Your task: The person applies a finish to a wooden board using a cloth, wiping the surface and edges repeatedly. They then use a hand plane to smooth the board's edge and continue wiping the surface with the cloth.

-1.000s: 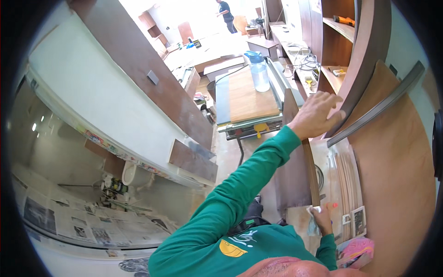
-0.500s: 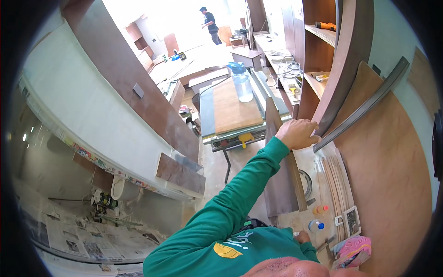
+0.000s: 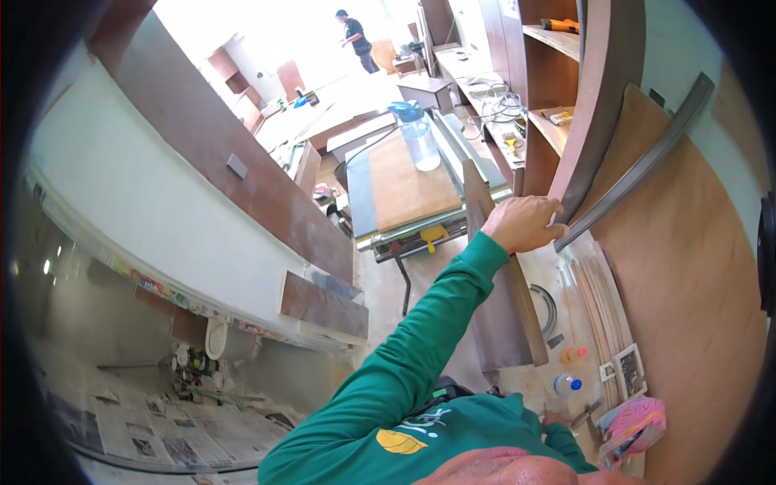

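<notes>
My left hand (image 3: 524,223) reaches forward in a green sleeve, beside the front edge of a tall brown cabinet side panel (image 3: 596,121). Its fingers are curled together around something small and pale at the fingertips, too small to name. Just beyond the fingers is the lower end of a long grey strip (image 3: 647,174). Below the wrist stands a dark brown board (image 3: 501,315) with a lighter edge, partly hidden by the hand and sleeve. My right hand (image 3: 554,419) is low beside my body, mostly hidden; its fingers cannot be made out. A flat tool (image 3: 585,414) lies near it.
A table saw (image 3: 408,182) bearing a blue-lidded water jug (image 3: 418,137) stands ahead. Wooden strips (image 3: 596,299), a blue-capped bottle (image 3: 567,384) and a pink bag (image 3: 634,428) are at right. A large brown sheet (image 3: 663,291) leans there. A person (image 3: 354,39) stands far off.
The view has shifted slightly. My left hand stays by the cabinet edge with its fingers still curled. My right hand has come a little nearer to the flat tool.
</notes>
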`<action>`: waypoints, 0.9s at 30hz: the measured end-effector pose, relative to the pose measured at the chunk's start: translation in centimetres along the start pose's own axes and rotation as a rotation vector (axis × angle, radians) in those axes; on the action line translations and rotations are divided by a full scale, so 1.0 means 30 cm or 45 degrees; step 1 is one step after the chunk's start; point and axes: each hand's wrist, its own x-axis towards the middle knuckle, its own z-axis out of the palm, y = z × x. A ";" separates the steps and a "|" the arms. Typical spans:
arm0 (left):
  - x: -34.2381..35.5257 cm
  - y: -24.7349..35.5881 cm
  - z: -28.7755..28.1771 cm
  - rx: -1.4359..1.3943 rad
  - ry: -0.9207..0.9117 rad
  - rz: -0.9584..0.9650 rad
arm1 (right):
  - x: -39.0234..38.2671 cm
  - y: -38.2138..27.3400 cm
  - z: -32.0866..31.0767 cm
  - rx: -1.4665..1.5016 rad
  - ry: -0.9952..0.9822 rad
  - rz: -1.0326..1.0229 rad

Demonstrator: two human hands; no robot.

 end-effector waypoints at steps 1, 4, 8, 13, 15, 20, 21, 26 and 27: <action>0.005 0.009 0.005 0.001 -0.019 0.011 | 0.013 0.009 0.023 0.007 0.017 -0.037; 0.003 0.008 0.016 0.017 -0.026 0.013 | -0.041 -0.044 -0.013 -0.089 0.062 0.136; 0.019 0.020 0.002 -0.023 0.006 0.052 | 0.125 0.087 0.150 -0.148 0.140 0.156; 0.012 0.023 0.007 -0.013 -0.020 0.023 | 0.068 0.141 0.142 0.104 0.153 -0.015; 0.007 0.021 -0.014 -0.013 -0.015 0.009 | 0.104 0.193 0.197 0.066 0.180 0.146; 0.017 0.023 0.005 0.008 -0.034 -0.002 | 0.000 0.187 0.143 -0.179 0.233 0.126; 0.019 0.025 0.003 -0.007 -0.046 -0.011 | 0.007 0.189 0.110 -0.238 0.158 0.048; -0.014 0.009 -0.006 0.014 -0.083 -0.069 | -0.307 -0.114 -0.460 0.232 0.358 0.047; 0.004 0.016 -0.003 0.025 -0.094 -0.039 | -0.300 -0.109 -0.521 0.331 0.622 0.040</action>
